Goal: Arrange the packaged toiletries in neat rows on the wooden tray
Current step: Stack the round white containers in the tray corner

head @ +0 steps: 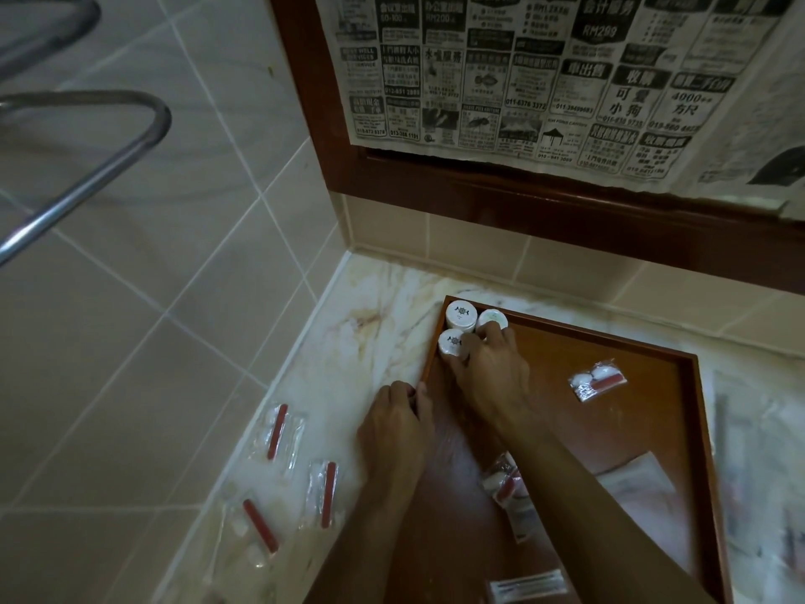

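Jars: three small round white plastic jars with printed lids [461, 315] are sitting bunched in the tray's far left corner, at centre frame; they are looking light, rigid and smooth, so best taken by pinching the side wall below the lid, since the lids may be slippery.
Right hand: the right hand [490, 372] is reaching over the jars, its fingers [494, 330] curling round the rightmost jar and the thumb side pressing the near one; it is grasping them.
Sachets on tray: a clear crinkly plastic sachet with white pads and a red stick [596, 381] is lying loose at the tray's right middle; it is looking soft, nearly weightless and prone to sliding, so an edge pinch is suiting it best.
Tray: the shallow reddish-brown wooden tray [631, 337] is filling the lower centre and right of the frame.
Left hand: the left hand [394, 422] is resting at the tray's left rim, fingers clenched on the edge or on something small; I cannot tell which.
Sachets off tray: three more clear sachets with red sticks [279, 431] are lying on the pale marble table [344, 342] at lower left.
Hard to make out: a sachet under the right forearm is mostly hidden; a fourth jar may be covered by the hand; packets at the bottom and right edges are blurred and cut off.
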